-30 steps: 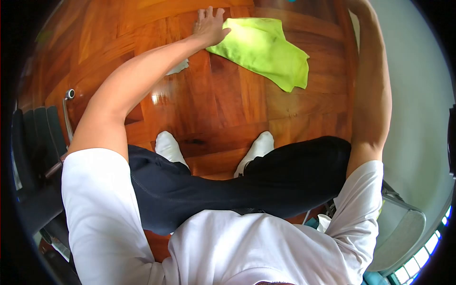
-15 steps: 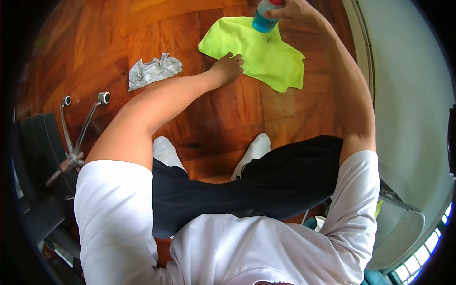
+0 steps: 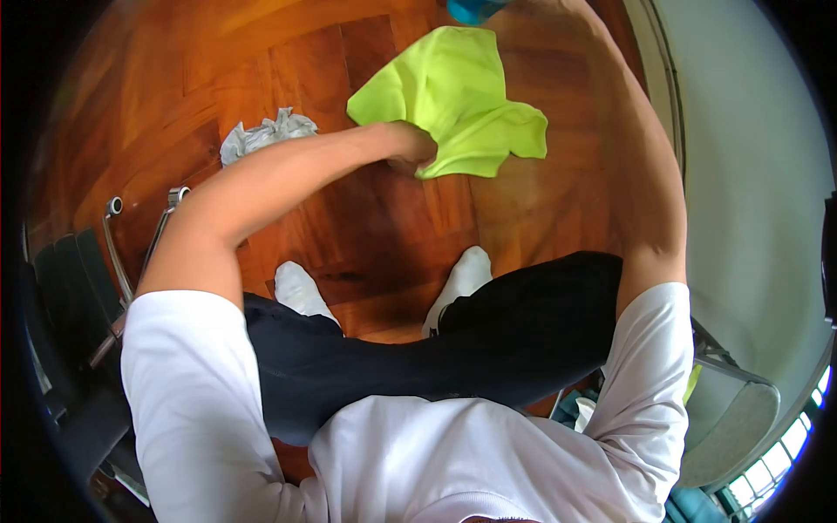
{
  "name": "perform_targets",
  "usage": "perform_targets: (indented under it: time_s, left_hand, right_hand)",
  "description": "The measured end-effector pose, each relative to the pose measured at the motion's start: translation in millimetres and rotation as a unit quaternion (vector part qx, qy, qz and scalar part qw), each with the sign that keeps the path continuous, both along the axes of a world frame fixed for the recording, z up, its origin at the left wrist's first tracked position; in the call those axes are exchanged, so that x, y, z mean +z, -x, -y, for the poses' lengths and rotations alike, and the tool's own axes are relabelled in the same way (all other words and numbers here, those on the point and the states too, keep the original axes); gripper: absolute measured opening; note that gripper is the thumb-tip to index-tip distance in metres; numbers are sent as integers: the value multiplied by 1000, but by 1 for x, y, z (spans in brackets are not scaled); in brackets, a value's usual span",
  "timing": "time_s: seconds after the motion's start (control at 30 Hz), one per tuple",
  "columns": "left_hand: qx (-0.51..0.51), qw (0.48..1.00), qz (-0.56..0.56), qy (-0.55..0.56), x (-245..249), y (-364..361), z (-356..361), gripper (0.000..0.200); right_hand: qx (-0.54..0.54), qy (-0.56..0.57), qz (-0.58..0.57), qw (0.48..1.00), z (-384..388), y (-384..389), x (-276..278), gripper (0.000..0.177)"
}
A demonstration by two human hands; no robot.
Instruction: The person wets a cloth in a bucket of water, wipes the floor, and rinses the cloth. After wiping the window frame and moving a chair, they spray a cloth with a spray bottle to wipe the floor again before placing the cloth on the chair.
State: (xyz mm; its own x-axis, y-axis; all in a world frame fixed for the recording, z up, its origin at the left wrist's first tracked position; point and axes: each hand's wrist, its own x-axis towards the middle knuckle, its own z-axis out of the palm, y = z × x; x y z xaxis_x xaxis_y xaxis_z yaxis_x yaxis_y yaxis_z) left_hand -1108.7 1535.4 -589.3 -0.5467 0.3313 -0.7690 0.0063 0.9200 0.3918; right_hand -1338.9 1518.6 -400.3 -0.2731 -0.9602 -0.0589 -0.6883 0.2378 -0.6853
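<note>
A bright yellow-green cloth (image 3: 458,83) lies on the wooden floor in front of my feet, its near part wrinkled. My left hand (image 3: 411,146) is closed on the cloth's near left edge, its fingertips mostly hidden. At the top edge of the view, my right hand (image 3: 558,5) holds a clear bottle of blue liquid (image 3: 473,10) just beyond the cloth's far edge. Only the bottle's lower part shows, and most of the right hand is cut off. To the left, a crumpled grey-white cloth or paper (image 3: 266,132) lies partly behind my left forearm.
Metal chair legs with casters (image 3: 114,207) stand at the left beside my arm. A pale wall (image 3: 750,157) runs along the right. A grey folding chair (image 3: 737,431) is at the lower right. My feet in white socks (image 3: 301,288) rest on the floor.
My left hand has closed on the cloth and drawn its edge toward me, wrinkling it. My right hand has moved the bottle farther away, partly out of view.
</note>
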Motion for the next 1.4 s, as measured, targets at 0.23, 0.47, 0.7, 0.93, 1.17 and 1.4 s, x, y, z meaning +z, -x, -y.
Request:
perform_targets:
  time_s: [0.23, 0.47, 0.7, 0.93, 1.17, 1.4]
  left_hand:
    - [313, 884, -325, -123, -8, 41, 45, 20]
    - [227, 892, -371, 127, -45, 79, 65, 62]
    - [341, 503, -681, 408, -74, 91, 99, 39]
    - [250, 914, -237, 214, -13, -8, -35, 101]
    - [318, 899, -300, -26, -9, -54, 33, 65]
    - [247, 927, 47, 278, 60, -125, 173, 43]
  right_hand:
    - [16, -50, -29, 998, -2, 18, -3, 34]
    - [21, -136, -67, 988, -18, 23, -5, 33]
    - [-12, -16, 73, 997, -36, 28, -6, 34]
    - [34, -83, 20, 996, -9, 12, -34, 32]
    - [200, -122, -23, 972, -5, -32, -85, 52]
    - [197, -141, -56, 969, -24, -54, -111, 60]
